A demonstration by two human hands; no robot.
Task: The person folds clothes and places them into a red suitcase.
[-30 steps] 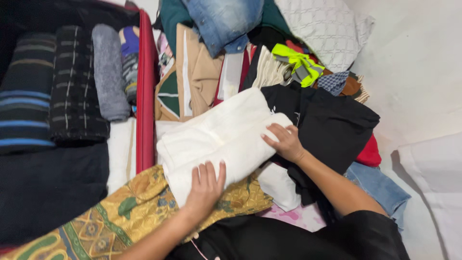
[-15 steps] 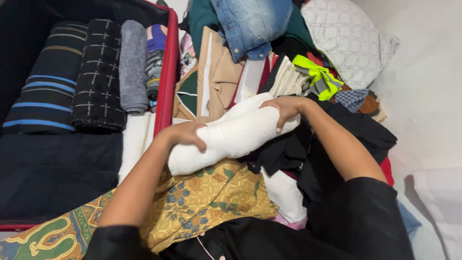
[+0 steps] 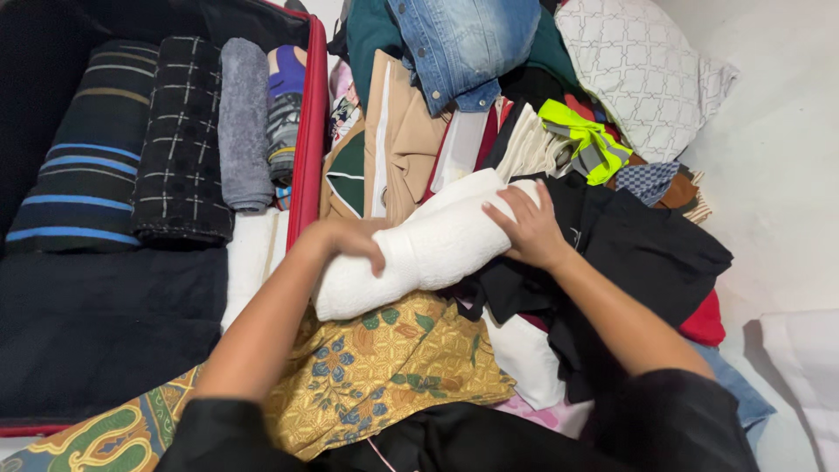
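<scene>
White towel-like cloth (image 3: 433, 245), flat a second ago, is now a tight roll gripped by left hand (image 3: 350, 240) and right hand (image 3: 529, 232), lying on yellow floral fabric (image 3: 384, 367), red suitcase rim (image 3: 308, 149) at nine o'clock.

The roll (image 3: 428, 249) lies across, between the fingers of the left hand (image 3: 350, 240) and the right hand (image 3: 529, 229). Left of the left fingers is the suitcase (image 3: 308, 131), with rolled clothes (image 3: 179, 140) in it. Past both sets of fingers sits the clothes pile (image 3: 454, 79). Under the roll lies a patterned cloth (image 3: 384, 367).
</scene>
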